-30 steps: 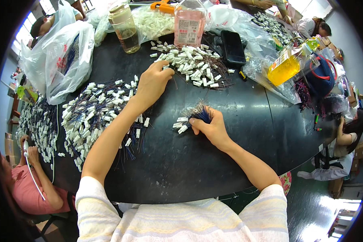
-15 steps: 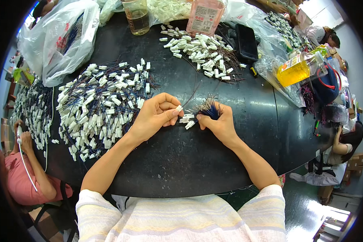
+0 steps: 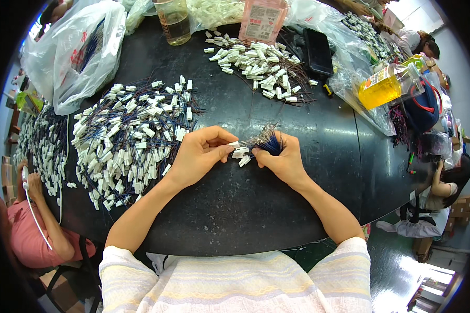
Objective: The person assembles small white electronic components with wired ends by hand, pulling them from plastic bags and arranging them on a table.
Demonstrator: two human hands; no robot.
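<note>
My right hand (image 3: 283,159) is closed round a bundle of dark blue wires (image 3: 270,142), their thin ends fanning upward. Several white connectors (image 3: 241,154) stick out of the bundle on its left side. My left hand (image 3: 206,151) pinches a small white connector (image 3: 234,145) between thumb and forefinger, right beside those in the bundle. Whether the two touch is hard to see. Left of my left hand lies a large heap of white connectors with dark wires (image 3: 130,141). A smaller heap of white connectors with brown wires (image 3: 266,68) lies beyond my hands.
At the back of the black table (image 3: 235,208) stand a cup of liquid (image 3: 173,26) and a pink container (image 3: 262,21). A phone (image 3: 318,53) and a bottle of yellow liquid (image 3: 382,89) lie to the right. A plastic bag (image 3: 73,57) sits back left. Co-workers sit on both sides.
My left hand has brought its connector a little rightward, up against the bundle's connectors; the wire trailing upward from it no longer shows. My right hand has stayed nearly in place.
</note>
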